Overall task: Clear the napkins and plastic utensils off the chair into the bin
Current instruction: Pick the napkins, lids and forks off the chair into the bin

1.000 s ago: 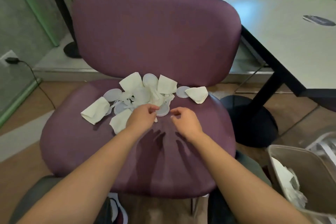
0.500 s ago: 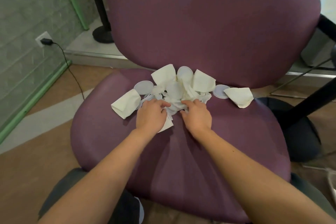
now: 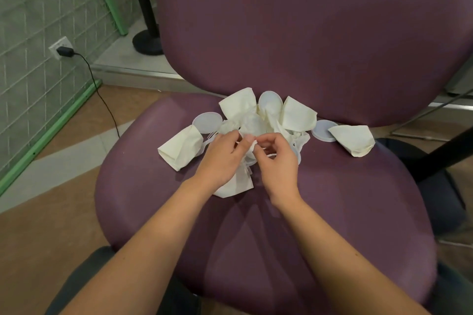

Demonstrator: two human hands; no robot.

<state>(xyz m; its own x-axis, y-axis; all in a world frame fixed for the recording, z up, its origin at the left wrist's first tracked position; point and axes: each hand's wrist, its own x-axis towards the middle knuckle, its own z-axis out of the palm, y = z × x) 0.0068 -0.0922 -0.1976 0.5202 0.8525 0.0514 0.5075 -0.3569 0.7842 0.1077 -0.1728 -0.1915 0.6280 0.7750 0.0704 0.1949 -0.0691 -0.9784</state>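
A purple chair seat (image 3: 345,212) holds a heap of cream napkins (image 3: 180,147), round white plastic lids (image 3: 323,130) and white plastic utensils (image 3: 211,135) near the backrest. My left hand (image 3: 222,156) and my right hand (image 3: 276,155) meet at the front of the heap. Both pinch white plastic utensils and a napkin bit between their fingertips. A napkin (image 3: 236,184) lies under my left hand. One napkin (image 3: 354,139) sits apart at the right. The bin is out of view.
The chair's purple backrest (image 3: 307,33) rises right behind the heap. A black cable (image 3: 102,100) runs from a wall socket down to the floor at the left. A black stand base (image 3: 147,42) sits behind the chair. A black table leg (image 3: 445,158) crosses at the right.
My view has swung left, so the bin and table top left the frame. Both hands moved into the heap, came together and lifted slightly with utensils pinched between the fingers.
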